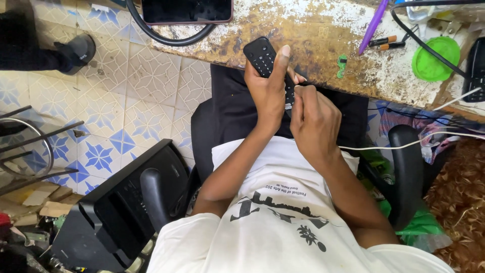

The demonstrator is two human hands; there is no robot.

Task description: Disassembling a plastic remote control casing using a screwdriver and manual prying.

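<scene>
My left hand point(268, 88) is wrapped around a black remote control point(259, 55), thumb stretched along its edge, buttons facing up. My right hand point(314, 121) is pinched at the remote's lower end, fingertips closed on a small part there that I cannot make out. Both hands are held above my lap, just in front of the worn, rust-stained tabletop point(313, 35). A white cable point(404, 144) runs off to the right from under my right wrist.
On the tabletop lie a dark phone point(187, 10), a black cable loop point(172, 38), a purple pen point(373, 25), a green lid point(434, 58) and a small green key-like piece point(342, 65). Chair armrests point(154, 194) point(406, 167) flank me. Someone's shoe point(76, 50) rests on the tiled floor.
</scene>
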